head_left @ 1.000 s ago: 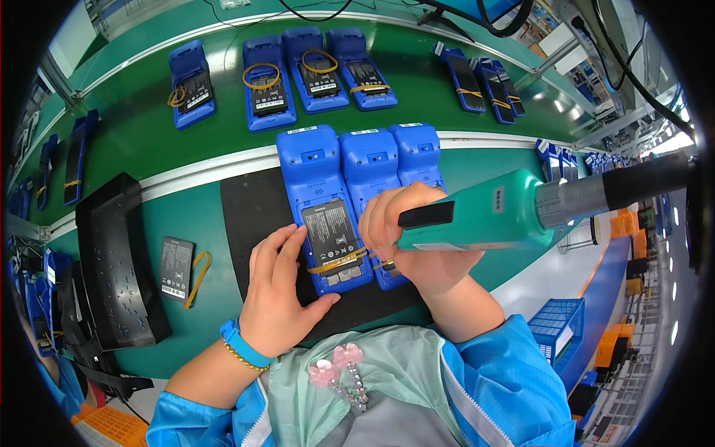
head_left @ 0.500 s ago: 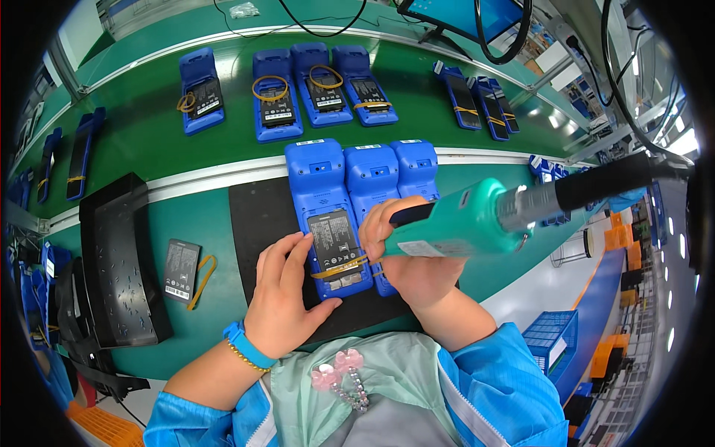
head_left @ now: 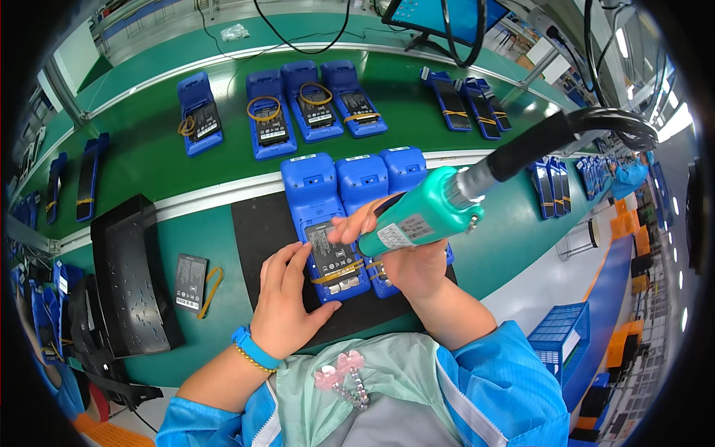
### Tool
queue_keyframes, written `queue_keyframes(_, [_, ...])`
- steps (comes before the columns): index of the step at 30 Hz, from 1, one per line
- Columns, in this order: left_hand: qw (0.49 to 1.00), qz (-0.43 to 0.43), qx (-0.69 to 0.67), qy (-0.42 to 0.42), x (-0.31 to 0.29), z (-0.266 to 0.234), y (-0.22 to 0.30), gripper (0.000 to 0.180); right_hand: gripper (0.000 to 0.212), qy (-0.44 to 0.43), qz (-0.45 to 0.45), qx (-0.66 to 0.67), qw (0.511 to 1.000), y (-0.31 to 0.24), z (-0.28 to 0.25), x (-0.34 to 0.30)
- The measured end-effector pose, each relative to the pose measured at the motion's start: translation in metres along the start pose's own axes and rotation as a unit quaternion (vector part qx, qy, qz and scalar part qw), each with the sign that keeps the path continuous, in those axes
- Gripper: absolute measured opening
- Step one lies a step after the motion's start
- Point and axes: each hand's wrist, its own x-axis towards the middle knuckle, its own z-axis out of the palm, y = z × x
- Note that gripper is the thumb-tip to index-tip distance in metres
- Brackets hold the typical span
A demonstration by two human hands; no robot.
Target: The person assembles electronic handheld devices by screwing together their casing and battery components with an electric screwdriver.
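**Left hand (head_left: 285, 302) spread on blue device (head_left: 317, 212), green tool (head_left: 424, 214) clamped in right hand (head_left: 415, 270)**

Far left: black tray (head_left: 134, 279) was set on the green bench (head_left: 205, 231), small bits scattered inside. Just right of it a loose battery (head_left: 191, 281) was laid flat, with a tan loop (head_left: 211, 296) beside it. Next, a black mat (head_left: 257, 223) was spread. Left hand was held with fingers apart, clamped on nothing; fingertips were laid against the blue device's left edge, thumb at its near end. That device was placed on the mat, leftmost of three; fitted battery (head_left: 326, 246) was seated in it, rubber band (head_left: 337, 273) stretched across. Second device (head_left: 363, 181) and third device (head_left: 406, 171) were partly covered. Green tool was tilted, right-hand fingers wrapped around it; its tip was hidden, so contact could not be told. Black sleeve (head_left: 532, 147) was joined to its upper end. Far right: blue crate (head_left: 551, 339) was seen past the bench.
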Motion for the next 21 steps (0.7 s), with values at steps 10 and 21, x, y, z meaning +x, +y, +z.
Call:
queue_keyframes(10, [1.000, -0.003, 0.002, -0.004, 0.000, 0.001, 0.000, 0.097, 0.088, 0.064, 0.061, -0.023, 0.996, 0.001, 0.011, -0.005])
queue_keyframes(21, [1.000, -0.005, -0.001, 0.001, -0.001, 0.000, -0.002, 0.096, 0.094, 0.093, 0.054, -0.027, 0.994, 0.007, 0.005, -0.005])
